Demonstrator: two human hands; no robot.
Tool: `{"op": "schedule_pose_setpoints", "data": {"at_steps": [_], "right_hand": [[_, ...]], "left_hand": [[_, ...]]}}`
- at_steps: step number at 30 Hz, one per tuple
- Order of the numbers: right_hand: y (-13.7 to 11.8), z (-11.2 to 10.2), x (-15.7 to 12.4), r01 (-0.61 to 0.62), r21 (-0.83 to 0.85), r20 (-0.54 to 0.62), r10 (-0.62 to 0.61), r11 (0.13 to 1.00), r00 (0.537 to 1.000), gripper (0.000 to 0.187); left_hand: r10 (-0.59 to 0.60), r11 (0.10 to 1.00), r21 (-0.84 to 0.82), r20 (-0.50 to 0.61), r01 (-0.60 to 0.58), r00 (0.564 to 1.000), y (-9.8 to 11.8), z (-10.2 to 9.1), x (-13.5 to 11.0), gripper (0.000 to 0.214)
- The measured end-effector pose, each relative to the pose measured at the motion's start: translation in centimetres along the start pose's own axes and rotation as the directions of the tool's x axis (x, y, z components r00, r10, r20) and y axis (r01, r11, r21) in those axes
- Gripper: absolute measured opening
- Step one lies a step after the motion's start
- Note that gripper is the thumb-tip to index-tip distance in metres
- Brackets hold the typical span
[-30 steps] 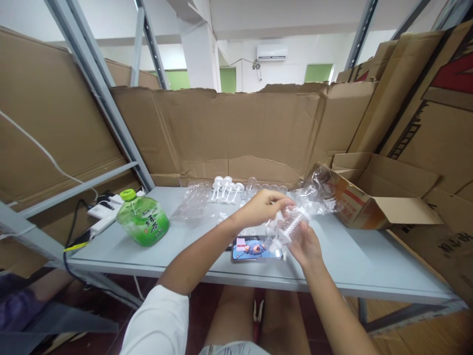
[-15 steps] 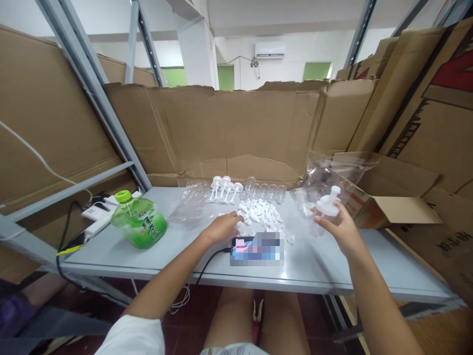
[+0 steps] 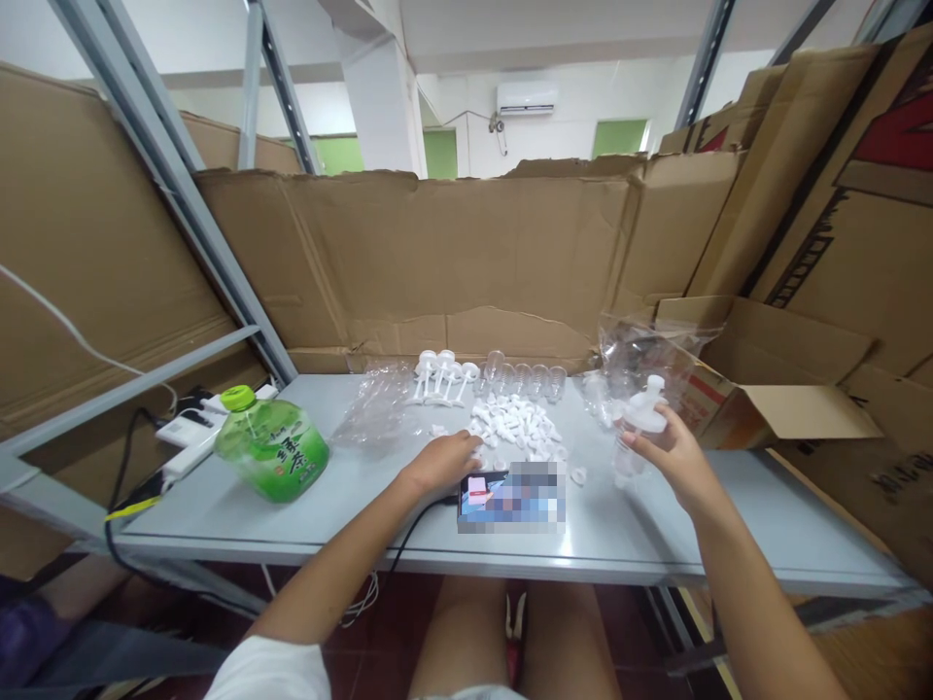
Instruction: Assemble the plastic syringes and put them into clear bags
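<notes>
My right hand (image 3: 669, 457) is closed around a small clear plastic bottle with a white pump cap (image 3: 637, 423), held just above the grey table (image 3: 328, 506) at the right. My left hand (image 3: 443, 460) rests on the table with its fingers curled at the near edge of a heap of small white plastic parts (image 3: 514, 426); whether it pinches one is hidden. A phone (image 3: 510, 496) lies flat just in front of the heap, between my hands.
A row of white pump heads (image 3: 442, 374) and clear bottles (image 3: 525, 377) stands at the back. A green drink bottle (image 3: 268, 448) and power strip (image 3: 190, 428) sit at left. Clear plastic bags (image 3: 375, 403) and an open carton (image 3: 736, 389) flank the heap. Cardboard walls surround the table.
My hands, joined on the bottle a second ago, have parted. The right carried the capped bottle to the right; the left dropped to the heap of white parts.
</notes>
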State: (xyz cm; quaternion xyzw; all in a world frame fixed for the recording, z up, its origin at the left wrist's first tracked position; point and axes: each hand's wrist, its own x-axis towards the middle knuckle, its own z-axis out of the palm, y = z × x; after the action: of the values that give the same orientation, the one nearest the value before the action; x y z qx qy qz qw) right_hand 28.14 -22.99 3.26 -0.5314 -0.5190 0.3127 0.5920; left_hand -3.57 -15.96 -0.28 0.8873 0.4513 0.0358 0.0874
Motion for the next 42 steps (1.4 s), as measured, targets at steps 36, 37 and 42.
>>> {"op": "schedule_pose_setpoints", "data": {"at_steps": [36,37,42], "right_hand": [[-0.8,-0.9,0.4,0.405,-0.599,0.426,-0.153,0.691,0.892,0.050],[-0.9,-0.9,0.4,0.406,-0.597,0.435,-0.146,0.692,0.889,0.049],[-1.2,-1.2,0.3,0.426,-0.571,0.473,-0.143,0.702,0.870,0.045]], "left_hand": [[-0.061,0.998,-0.016,-0.005,0.060,0.998,1.0,2.3,3.7,0.026],[-0.066,0.998,-0.019,-0.014,0.066,0.998,1.1,2.3,3.6,0.027],[-0.070,0.996,-0.063,-0.061,0.066,0.996,0.9,2.2,3.4,0.027]]}}
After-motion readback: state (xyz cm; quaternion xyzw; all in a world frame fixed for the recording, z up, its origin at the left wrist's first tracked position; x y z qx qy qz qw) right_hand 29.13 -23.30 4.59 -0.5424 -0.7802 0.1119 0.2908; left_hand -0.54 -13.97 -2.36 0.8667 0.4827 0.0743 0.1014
